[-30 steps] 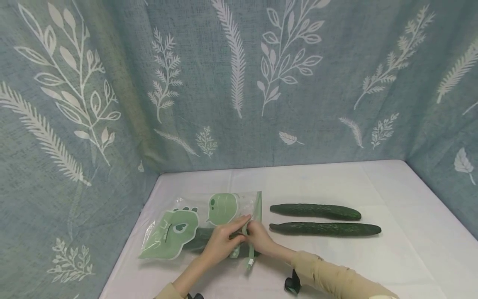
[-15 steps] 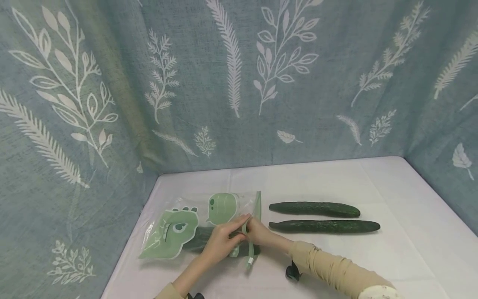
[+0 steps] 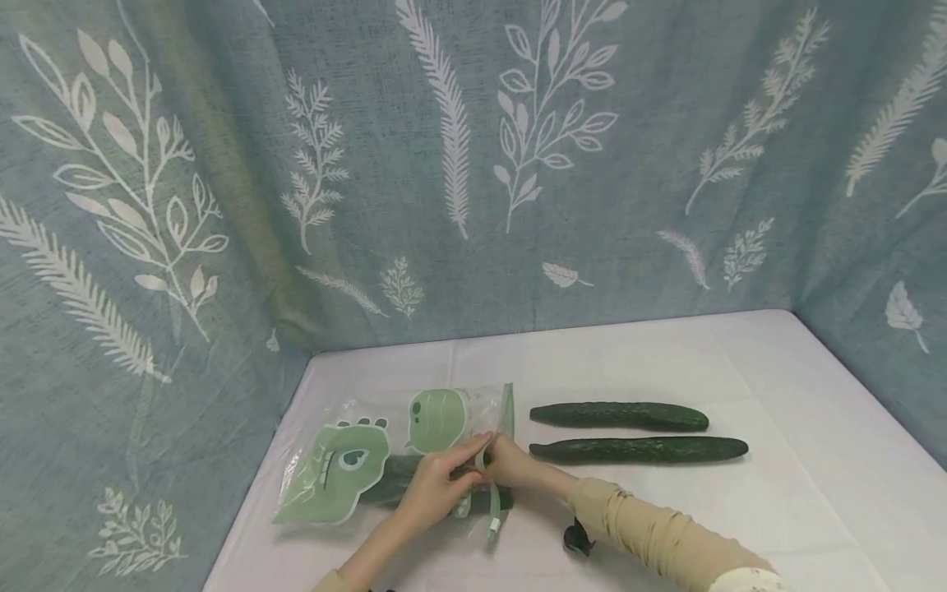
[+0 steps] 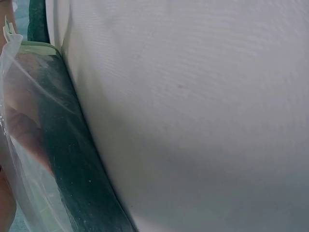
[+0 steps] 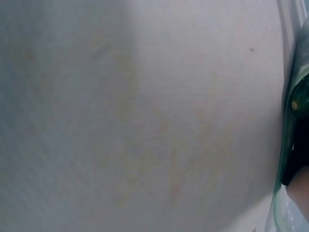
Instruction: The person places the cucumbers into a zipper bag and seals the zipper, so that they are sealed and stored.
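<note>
A clear zip bag (image 3: 403, 419) with a green dinosaur print lies flat on the table, its mouth towards the right. Inside it is a dark green cucumber (image 3: 385, 485), seen through the plastic in the left wrist view as well. My left hand (image 3: 432, 487) lies over the bag and pinches its mouth edge between thumb and fingers. At the same edge my right hand (image 3: 514, 462) grips the green zip strip, its fingertips partly hidden. The strip's near end hangs free with a white slider (image 3: 494, 523). In the right wrist view, a cucumber end (image 5: 300, 104) shows at the bag's mouth.
Two more cucumbers, an upper one (image 3: 621, 415) and a lower one (image 3: 639, 450), lie side by side right of the bag. A white cloth covers the table (image 3: 740, 370). A blue-green leaf-patterned curtain (image 3: 414, 164) hangs behind and at both sides.
The head view shifts slightly. Both hands keep their hold at the bag's mouth, with hardly any movement; the bag and the cucumbers stay where they were.
</note>
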Available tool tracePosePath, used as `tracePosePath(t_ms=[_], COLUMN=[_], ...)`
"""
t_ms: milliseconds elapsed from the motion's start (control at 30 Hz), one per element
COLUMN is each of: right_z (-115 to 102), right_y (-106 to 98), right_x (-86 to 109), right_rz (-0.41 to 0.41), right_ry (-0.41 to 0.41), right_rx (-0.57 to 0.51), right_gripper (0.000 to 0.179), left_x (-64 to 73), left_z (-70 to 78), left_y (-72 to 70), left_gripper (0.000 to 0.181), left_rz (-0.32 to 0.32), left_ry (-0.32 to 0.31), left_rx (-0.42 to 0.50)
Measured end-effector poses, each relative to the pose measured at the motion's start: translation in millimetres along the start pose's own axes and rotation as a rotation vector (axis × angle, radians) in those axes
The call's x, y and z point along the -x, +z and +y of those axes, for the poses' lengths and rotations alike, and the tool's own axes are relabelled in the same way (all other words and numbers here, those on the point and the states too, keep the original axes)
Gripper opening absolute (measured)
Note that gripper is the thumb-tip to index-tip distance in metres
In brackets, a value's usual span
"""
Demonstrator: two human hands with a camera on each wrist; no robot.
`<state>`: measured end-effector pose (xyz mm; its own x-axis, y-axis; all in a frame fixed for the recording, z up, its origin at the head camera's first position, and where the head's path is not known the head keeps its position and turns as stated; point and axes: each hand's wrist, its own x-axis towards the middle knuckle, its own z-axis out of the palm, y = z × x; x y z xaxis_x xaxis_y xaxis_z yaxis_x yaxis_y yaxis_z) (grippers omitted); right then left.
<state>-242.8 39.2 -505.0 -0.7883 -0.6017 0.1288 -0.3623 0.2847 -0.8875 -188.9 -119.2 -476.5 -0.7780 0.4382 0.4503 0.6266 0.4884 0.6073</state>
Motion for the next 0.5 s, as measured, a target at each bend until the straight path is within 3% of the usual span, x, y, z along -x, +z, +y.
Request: tracePosePath(t_ms=[267, 500], right_z=[0.6, 1.6], right_y=[-1.0, -1.2], right_x=[0.6, 0.3], right_rz=[-0.005, 0.007], right_ry=[-0.01, -0.033], right_rx=[0.048, 0.101], right_gripper=[0.061, 0.054], left_x=[0.6, 0.0], left_z=[-1.9, -5.0], left_y=[2.1, 2.6], left_gripper=[0.057, 0.058], left_rz=[-0.001, 0.03], left_ry=[-0.001, 0.045], left_rx=[0.005, -0.032])
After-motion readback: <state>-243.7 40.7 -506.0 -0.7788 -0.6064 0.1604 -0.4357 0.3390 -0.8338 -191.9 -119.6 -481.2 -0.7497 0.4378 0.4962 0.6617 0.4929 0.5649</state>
